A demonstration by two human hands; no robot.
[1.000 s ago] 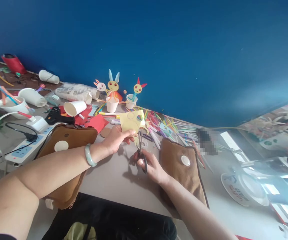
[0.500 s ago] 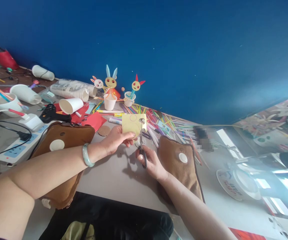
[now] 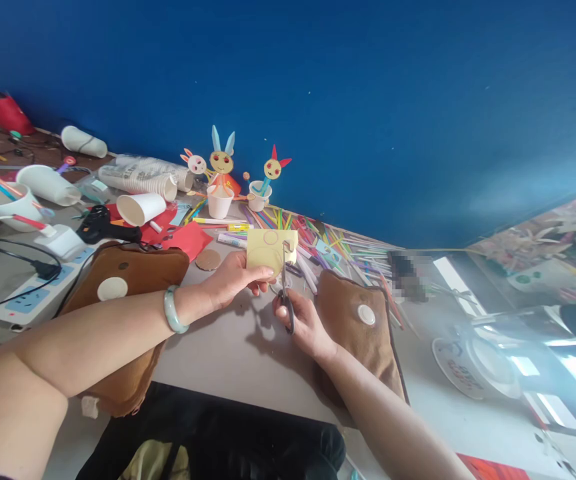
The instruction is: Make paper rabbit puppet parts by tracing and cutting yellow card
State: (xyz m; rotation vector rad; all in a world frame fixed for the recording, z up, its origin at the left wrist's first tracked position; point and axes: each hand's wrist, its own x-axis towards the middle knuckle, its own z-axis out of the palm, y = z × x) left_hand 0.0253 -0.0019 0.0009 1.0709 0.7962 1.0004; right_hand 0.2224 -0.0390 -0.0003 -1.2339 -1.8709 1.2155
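Between thumb and fingers, my left hand [image 3: 235, 277] pinches a pale yellow sheet of paper [image 3: 263, 252] by its lower edge. Circles are drawn on the sheet, and a notch is cut into its right side. My right hand [image 3: 304, 323] grips dark-handled scissors [image 3: 289, 310], blades pointing up at the paper near the notch. Just behind the sheet lie a marker [image 3: 231, 240] and a brown cardboard disc [image 3: 208, 260]. Brown cushion-like pouches lie beside my forearms, one at the left [image 3: 138, 293] and one at the right [image 3: 355, 313].
Paper-cup rabbit figures [image 3: 221, 200] stand by the blue wall [image 3: 318, 120]. Colourful sticks [image 3: 328, 243] are strewn behind the paper. At left are a black glue gun [image 3: 101, 225], a power strip [image 3: 33, 293], tipped paper cups [image 3: 141, 209] and red paper [image 3: 188, 240].
The paper and both hands have shifted very slightly right in view. The scissor blades have moved at the notch, where the dark gap looks smaller.
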